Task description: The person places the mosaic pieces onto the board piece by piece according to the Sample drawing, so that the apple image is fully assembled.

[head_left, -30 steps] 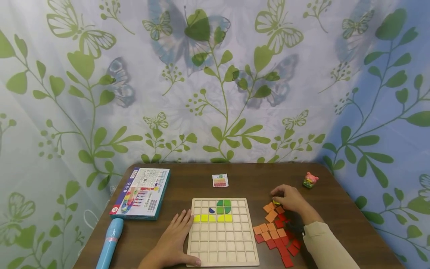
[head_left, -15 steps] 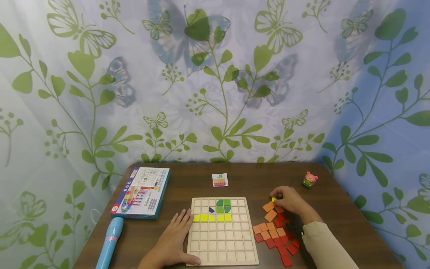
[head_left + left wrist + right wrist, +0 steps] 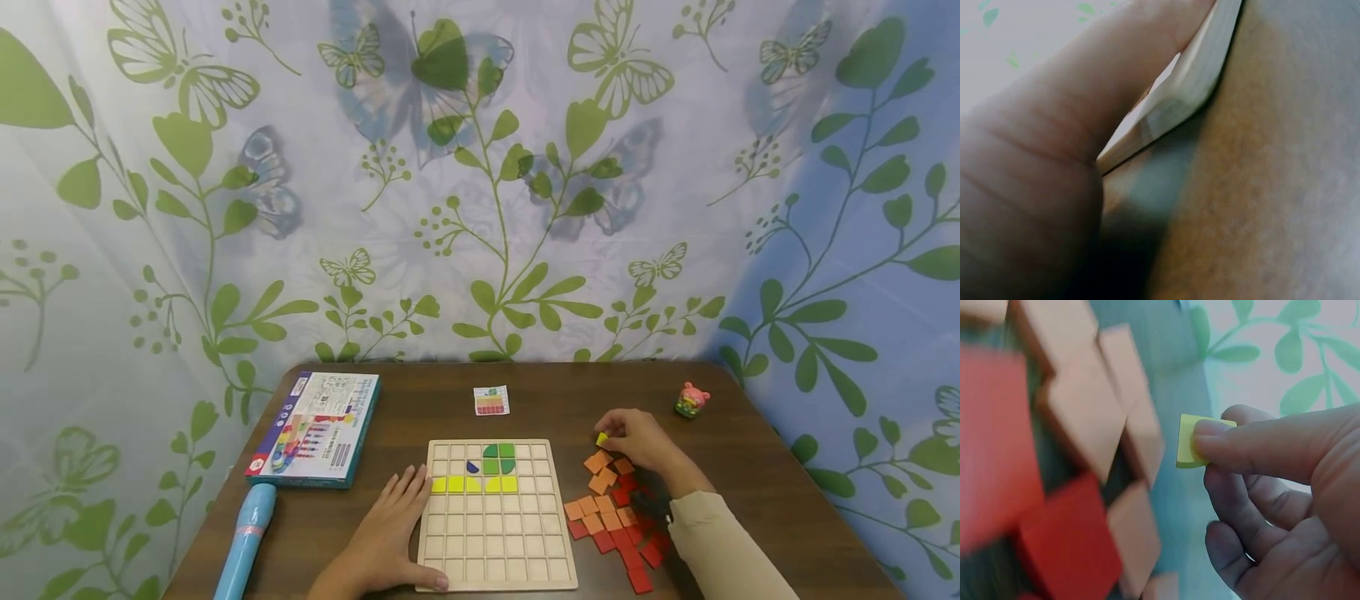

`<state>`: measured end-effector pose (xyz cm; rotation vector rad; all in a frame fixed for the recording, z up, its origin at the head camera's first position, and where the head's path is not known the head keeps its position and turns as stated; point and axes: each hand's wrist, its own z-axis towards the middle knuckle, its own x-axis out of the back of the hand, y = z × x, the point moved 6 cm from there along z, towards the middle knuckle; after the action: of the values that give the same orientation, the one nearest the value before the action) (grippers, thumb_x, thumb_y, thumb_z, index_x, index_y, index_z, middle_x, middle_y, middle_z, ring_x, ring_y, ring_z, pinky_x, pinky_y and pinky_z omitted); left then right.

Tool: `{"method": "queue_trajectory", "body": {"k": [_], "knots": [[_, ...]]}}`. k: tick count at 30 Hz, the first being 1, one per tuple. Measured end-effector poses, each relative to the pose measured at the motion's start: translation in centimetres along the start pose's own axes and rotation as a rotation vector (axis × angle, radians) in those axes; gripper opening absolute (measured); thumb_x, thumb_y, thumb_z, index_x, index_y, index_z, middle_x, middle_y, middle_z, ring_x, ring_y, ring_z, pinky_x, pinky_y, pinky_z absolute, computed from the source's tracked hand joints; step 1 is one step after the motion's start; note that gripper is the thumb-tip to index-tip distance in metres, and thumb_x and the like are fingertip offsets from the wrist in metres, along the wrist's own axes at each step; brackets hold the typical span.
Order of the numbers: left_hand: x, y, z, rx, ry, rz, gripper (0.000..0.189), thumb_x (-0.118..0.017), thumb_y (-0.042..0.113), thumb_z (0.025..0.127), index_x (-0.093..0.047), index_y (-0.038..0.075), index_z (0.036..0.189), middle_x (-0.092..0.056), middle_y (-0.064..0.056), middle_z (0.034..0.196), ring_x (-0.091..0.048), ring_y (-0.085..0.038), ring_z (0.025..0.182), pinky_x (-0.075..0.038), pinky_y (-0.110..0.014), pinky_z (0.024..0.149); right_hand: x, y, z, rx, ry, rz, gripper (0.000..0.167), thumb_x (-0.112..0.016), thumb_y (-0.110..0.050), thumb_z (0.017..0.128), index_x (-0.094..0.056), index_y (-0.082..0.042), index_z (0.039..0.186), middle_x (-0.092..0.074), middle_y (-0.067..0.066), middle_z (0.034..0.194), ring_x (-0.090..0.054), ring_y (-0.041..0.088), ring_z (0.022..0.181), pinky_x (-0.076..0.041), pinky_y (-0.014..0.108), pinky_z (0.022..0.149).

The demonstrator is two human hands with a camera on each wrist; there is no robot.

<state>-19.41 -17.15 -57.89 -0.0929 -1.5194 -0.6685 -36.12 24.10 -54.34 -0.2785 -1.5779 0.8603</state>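
Observation:
My right hand [image 3: 643, 446] pinches a small yellow tile [image 3: 1186, 447] between thumb and fingers, raised just beyond the loose tiles. My left hand [image 3: 386, 529] rests along the left side of a wooden grid board [image 3: 495, 527], fingers extended and thumb lying over its front corner. In the left wrist view the thumb [image 3: 1054, 112] covers part of the board's edge. A row of yellow tiles [image 3: 456, 484] fills several cells toward the back. Behind that row sit green pieces [image 3: 507, 450], some with rounded sides, and a dark blue piece [image 3: 472, 467] at an angle.
Loose orange tiles [image 3: 588, 507] and red tiles [image 3: 638, 580] lie scattered right of the board. A small pattern card [image 3: 491, 402] lies behind it. On the left are a flat box [image 3: 322, 429] and a blue microphone [image 3: 247, 533]. A pink-topped figurine [image 3: 692, 400] stands back right.
My right hand has lifted the yellow tile from the far end of the loose tiles and shifted slightly left with it. My left hand stays on the board.

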Motion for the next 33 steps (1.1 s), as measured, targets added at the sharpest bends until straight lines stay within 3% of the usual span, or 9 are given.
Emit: {"method": "queue_trajectory", "body": {"k": [4, 11, 20, 33], "knots": [[0.1, 0.0, -0.1, -0.005, 0.007, 0.004, 0.142, -0.063, 0.097, 0.067, -0.031, -0.001, 0.164, -0.018, -0.02, 0.172, -0.013, -0.039, 0.157, -0.011, -0.057, 0.125, -0.8, -2.2, 0.1, 0.047, -0.023, 0.057, 0.014, -0.079, 0.001, 0.093, -0.074, -0.005, 0.105, -0.065, -0.001, 0.089, -0.063, 0.017, 0.08, -0.056, 0.032, 0.066], [0.2, 0.0, -0.1, -0.028, 0.038, -0.003, 0.142, -0.064, 0.096, 0.068, -0.03, -0.003, 0.164, -0.019, -0.021, 0.171, -0.014, -0.04, 0.157, -0.012, -0.058, 0.125, -4.2, -6.3, 0.0, 0.122, -0.145, 0.178, 0.014, -0.082, -0.005, 0.093, -0.073, -0.007, 0.104, -0.065, 0.0, 0.092, -0.064, 0.019, 0.082, -0.057, 0.031, 0.068], [0.1, -0.1, 0.1, -0.026, 0.043, 0.018, 0.143, -0.063, 0.098, 0.066, -0.031, -0.002, 0.164, -0.019, -0.021, 0.171, -0.014, -0.04, 0.157, -0.012, -0.057, 0.125, -8.3, -9.8, -0.3, 0.192, -0.25, 0.205, 0.016, -0.083, -0.003, 0.091, -0.074, -0.012, 0.1, -0.065, -0.004, 0.091, -0.064, 0.016, 0.082, -0.058, 0.03, 0.072], [0.0, 0.0, 0.0, -0.009, 0.007, 0.01, 0.142, -0.063, 0.097, 0.067, -0.031, -0.002, 0.164, -0.018, -0.021, 0.171, -0.013, -0.039, 0.157, -0.011, -0.058, 0.125, -9.8, -11.0, -0.5, 0.154, -0.166, 0.113, 0.017, -0.089, -0.002, 0.084, -0.079, -0.014, 0.091, -0.067, -0.011, 0.082, -0.065, 0.01, 0.076, -0.058, 0.028, 0.069]]}}
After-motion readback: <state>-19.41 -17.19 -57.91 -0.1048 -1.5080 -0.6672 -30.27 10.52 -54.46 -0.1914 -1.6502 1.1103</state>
